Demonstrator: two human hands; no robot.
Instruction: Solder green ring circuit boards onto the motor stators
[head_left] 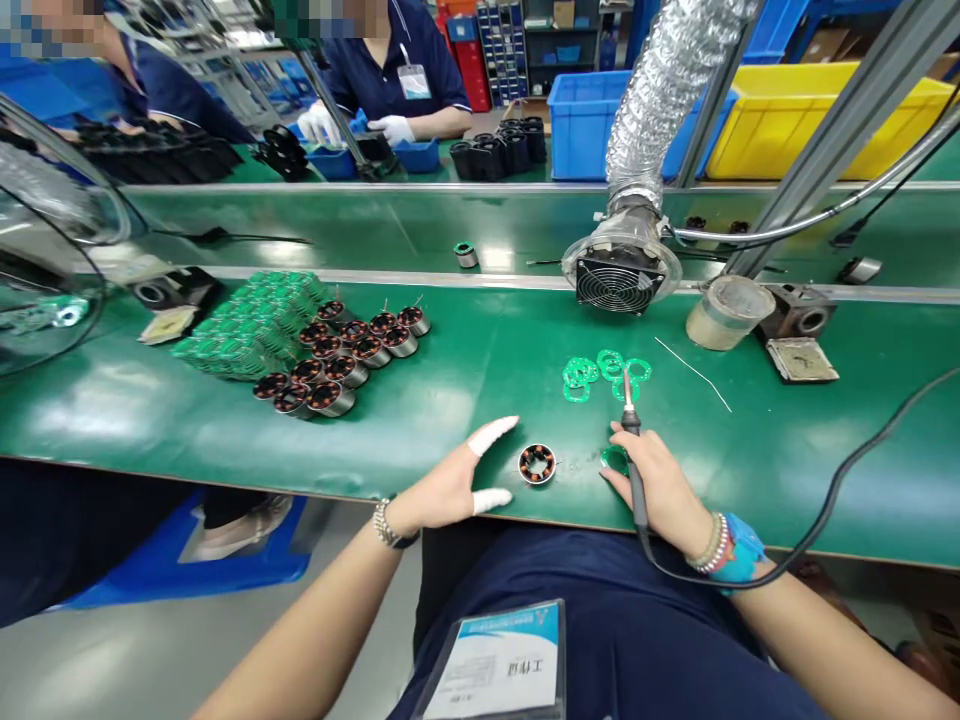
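Note:
A copper-wound motor stator [538, 464] in a silver ring lies near the front edge of the green bench. Beside it, on its left, my left hand [450, 485] is open and apart from it, white covers on thumb and finger. My right hand [667, 485] grips a soldering iron [631, 422], its tip pointing away from me over loose green ring-shaped circuit boards [579, 373]. Between that hand's thumb and a finger there is also a green ring board [615, 459]. More stators [330, 398] stand grouped at left, next to stacked green boards [255, 320].
A fume fan [619, 285] hangs from a foil duct [645, 110]. Right of it are a round pot [729, 315], an iron stand [802, 320] and a bent solder wire [694, 373]. The iron's cord [832, 490] trails right. A gloved co-worker [397, 75] sits opposite.

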